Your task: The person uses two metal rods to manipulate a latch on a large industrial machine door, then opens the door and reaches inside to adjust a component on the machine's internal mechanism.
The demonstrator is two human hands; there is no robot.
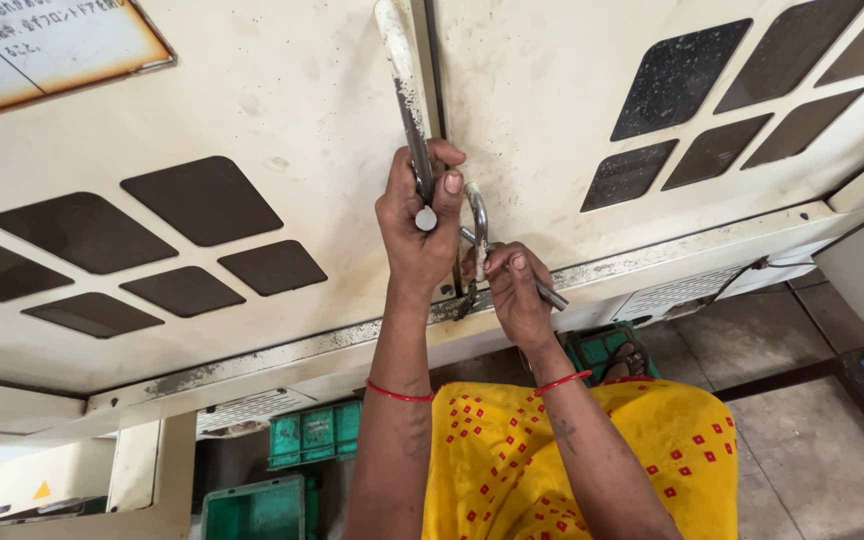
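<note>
Head view: the left hand has its grip clamped around a worn metal bar on the cream panel. The right hand pinches a thin rod beside a metal ring. The bar looks stiff, heavy and scuffed; its lower end seems best to hold.

Both forearms bare, no sleeves reaching the wrists. Thin red bangle on the left wrist, a matching thin red bangle on the right; faint dark tattoo marks on the inner side of each forearm. Bright yellow garment below the arms, printed with small red squares in scattered clusters, cloth loose and draped
</note>
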